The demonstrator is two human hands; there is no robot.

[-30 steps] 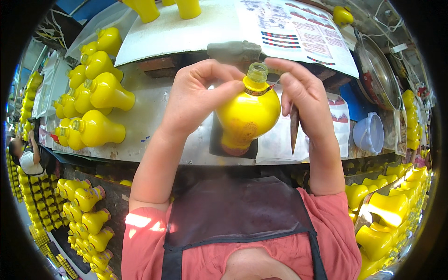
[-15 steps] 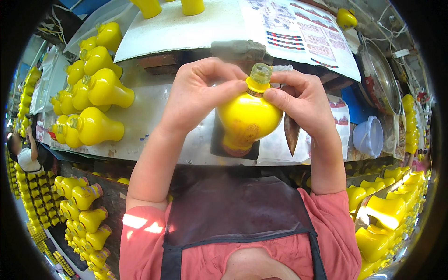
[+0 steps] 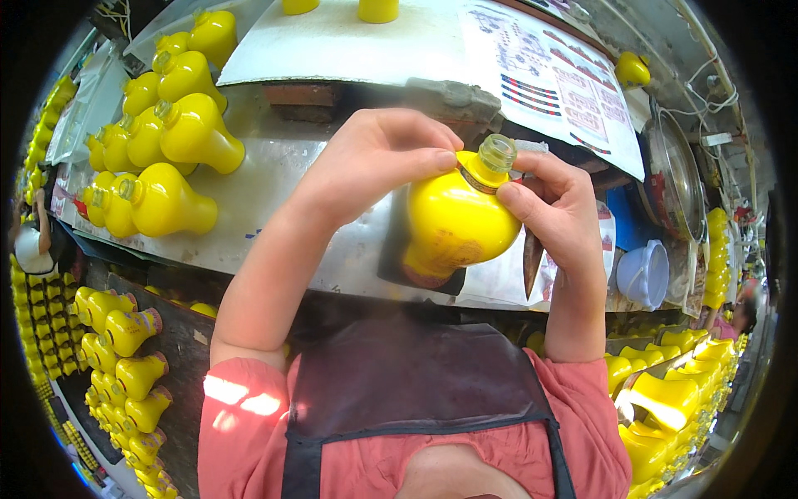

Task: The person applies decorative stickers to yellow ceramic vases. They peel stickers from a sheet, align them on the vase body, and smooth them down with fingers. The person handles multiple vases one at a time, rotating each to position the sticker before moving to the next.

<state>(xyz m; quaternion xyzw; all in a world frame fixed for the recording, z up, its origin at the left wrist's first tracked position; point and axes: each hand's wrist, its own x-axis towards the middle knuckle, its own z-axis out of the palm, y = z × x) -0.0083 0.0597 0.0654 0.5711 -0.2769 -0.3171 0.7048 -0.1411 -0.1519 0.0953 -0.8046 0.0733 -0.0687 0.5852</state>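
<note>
A glossy yellow bottle [image 3: 457, 212] with a clear glass threaded mouth leans over a dark pad [image 3: 391, 262] on the metal worktop. Round the base of its neck runs a narrow dark patterned band [image 3: 475, 178]. My left hand [image 3: 378, 158] is closed, thumb and fingertips pressed against the band's left side. With thumb and forefinger, my right hand [image 3: 553, 200] grips the neck's right side. A brown pointed blade-like tool [image 3: 532, 262] is also tucked in that hand, its tip hanging down; a whitish end sticks out above the fingers. Faint reddish print marks the bottle's lower body.
Several yellow bottles [image 3: 187, 133] lie stacked at the left of the worktop. Ahead are a white board [image 3: 349, 50] and printed sheets [image 3: 540, 75]. A pale bucket [image 3: 644, 274] stands at the right. More yellow bottles [image 3: 665, 399] are racked lower right and lower left [image 3: 133, 333].
The bottle has tilted, its mouth leaning further right. Both hands stay on its neck and have turned with it. The whole view has shifted slightly.
</note>
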